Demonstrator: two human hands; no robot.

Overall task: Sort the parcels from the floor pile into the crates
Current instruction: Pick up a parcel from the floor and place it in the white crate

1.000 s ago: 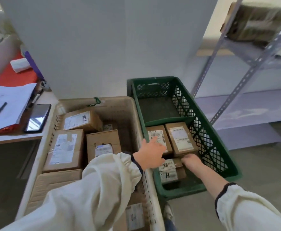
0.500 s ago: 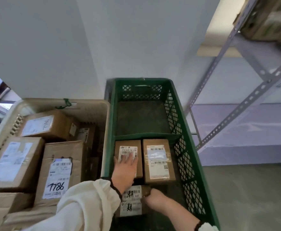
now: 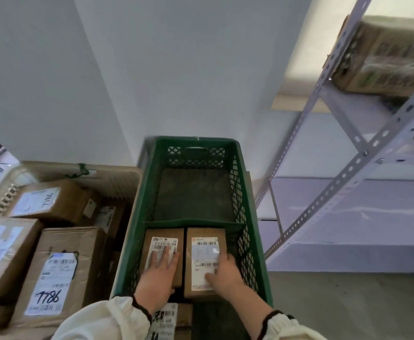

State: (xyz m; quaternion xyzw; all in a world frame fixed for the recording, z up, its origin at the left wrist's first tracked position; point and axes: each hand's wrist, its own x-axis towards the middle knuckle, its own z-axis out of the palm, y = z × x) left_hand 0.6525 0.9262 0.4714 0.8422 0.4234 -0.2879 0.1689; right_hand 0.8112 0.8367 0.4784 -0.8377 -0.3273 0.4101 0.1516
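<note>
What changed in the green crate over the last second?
Left grip came down from over the crate wall and now presses flat on the left parcel. Right grip left the near parcel and moved forward onto the right parcel; whether it clasps it is unclear. All three parcels stayed put in the green crate, near compartment.

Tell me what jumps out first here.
The green crate in the middle: two labelled parcels lie side by side in its near compartment, the left hand flat on the left parcel, the right hand on the right parcel. Left of it, a beige crate is packed with bigger boxes, including a box marked 7786.
</note>
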